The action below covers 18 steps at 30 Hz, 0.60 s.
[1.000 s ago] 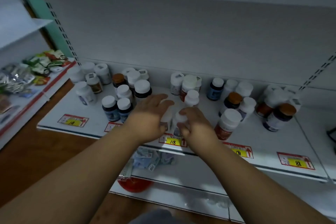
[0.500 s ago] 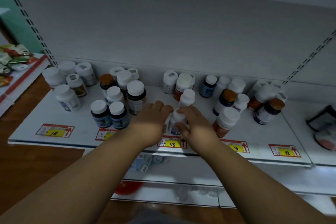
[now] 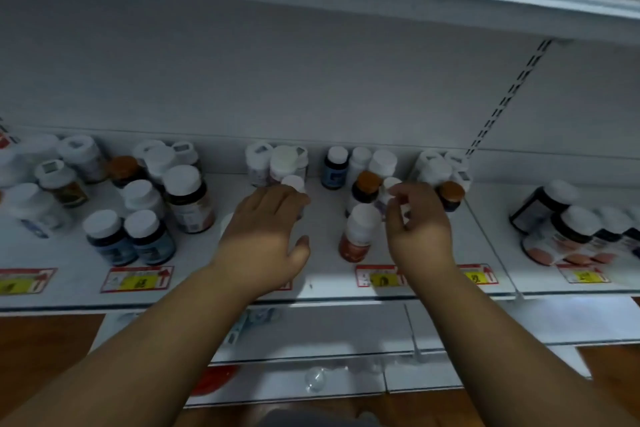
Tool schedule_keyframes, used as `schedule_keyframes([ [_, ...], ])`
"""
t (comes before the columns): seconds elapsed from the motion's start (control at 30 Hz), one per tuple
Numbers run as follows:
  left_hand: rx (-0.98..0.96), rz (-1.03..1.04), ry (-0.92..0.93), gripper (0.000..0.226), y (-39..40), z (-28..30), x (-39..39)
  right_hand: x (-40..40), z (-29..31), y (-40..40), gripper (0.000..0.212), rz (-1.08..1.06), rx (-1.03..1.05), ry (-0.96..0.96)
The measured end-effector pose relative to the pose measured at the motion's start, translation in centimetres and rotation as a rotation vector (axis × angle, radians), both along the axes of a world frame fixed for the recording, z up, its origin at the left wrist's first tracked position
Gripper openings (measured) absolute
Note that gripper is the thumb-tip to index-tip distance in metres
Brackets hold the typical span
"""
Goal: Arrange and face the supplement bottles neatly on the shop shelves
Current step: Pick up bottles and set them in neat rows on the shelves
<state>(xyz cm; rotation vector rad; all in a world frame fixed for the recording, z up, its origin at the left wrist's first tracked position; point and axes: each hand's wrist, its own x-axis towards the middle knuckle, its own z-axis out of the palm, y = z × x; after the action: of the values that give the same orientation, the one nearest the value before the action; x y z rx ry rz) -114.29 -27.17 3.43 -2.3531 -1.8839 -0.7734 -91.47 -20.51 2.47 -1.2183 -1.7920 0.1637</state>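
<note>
Mid-facing step: your left hand (image 3: 266, 236) rests flat, fingers straight, beside the red-labelled bottle (image 3: 358, 232) at the shelf (image 3: 325, 288) front, while your right hand (image 3: 415, 229), loosely curled and empty, must next grasp a small white bottle (image 3: 390, 189) behind it.

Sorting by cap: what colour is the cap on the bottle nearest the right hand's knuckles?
Orange-brown cap, seen in the head view.
</note>
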Motion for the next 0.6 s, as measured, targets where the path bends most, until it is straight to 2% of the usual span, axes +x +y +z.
schedule_keyframes([
  [0.1, 0.012, -0.004, -0.031, 0.048, 1.0, 0.5, 3.0, 3.6, -0.1, 3.2, 0.013, -0.051, -0.152, -0.058],
  [0.17, 0.017, 0.002, -0.053, 0.049, 1.8, 0.8, 5.5, 6.2, -0.2, 5.1, 0.012, -0.087, -0.132, -0.131],
  [0.3, 0.030, -0.019, -0.078, 0.048, 3.7, 1.1, 10.6, 11.1, -0.8, 8.2, 0.019, -0.199, -0.166, -0.482],
  [0.33, 0.035, -0.026, -0.084, 0.047, 4.2, 1.1, 11.8, 12.0, -1.1, 8.6, 0.018, -0.177, -0.208, -0.486],
  [0.4, 0.053, -0.035, -0.091, 0.044, 5.2, 0.8, 14.0, 13.1, -1.7, 8.9, 0.018, -0.074, -0.272, -0.370],
  [0.6, -0.002, -0.028, -0.175, 0.043, 6.9, -0.8, 19.6, 15.1, -1.8, 9.7, 0.019, 0.160, -0.280, -0.209],
])
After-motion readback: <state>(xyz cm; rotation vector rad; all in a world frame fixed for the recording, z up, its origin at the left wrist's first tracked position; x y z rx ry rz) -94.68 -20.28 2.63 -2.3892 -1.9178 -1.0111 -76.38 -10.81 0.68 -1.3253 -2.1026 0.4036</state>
